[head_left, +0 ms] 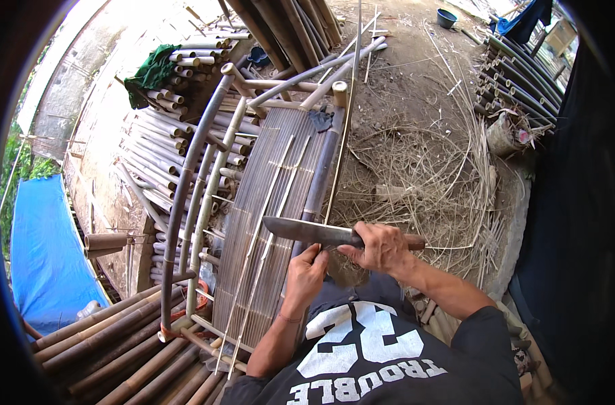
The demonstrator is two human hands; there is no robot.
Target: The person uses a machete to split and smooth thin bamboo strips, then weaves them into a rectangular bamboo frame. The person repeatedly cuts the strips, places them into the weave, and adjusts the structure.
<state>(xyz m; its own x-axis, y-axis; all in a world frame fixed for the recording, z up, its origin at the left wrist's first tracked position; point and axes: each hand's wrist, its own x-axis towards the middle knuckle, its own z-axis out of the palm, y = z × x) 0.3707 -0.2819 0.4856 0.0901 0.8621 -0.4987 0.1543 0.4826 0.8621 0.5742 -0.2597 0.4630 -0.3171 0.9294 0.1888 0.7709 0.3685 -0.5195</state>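
Two hands on one thin bamboo strip (340, 145). Right hand (381, 248): grip clenched around the wooden handle of a big knife (307, 231), blade lying flat, tip pointing left. Left hand (306, 273): fingers pinched on the strip just under the blade (strip runs long, up and away past the frame's far post). Blade sits across the right edge of a bamboo chair frame (267, 202) with a slatted seat. Cut bamboo poles (159, 158) stacked left, shavings (422, 175) on the ground right.
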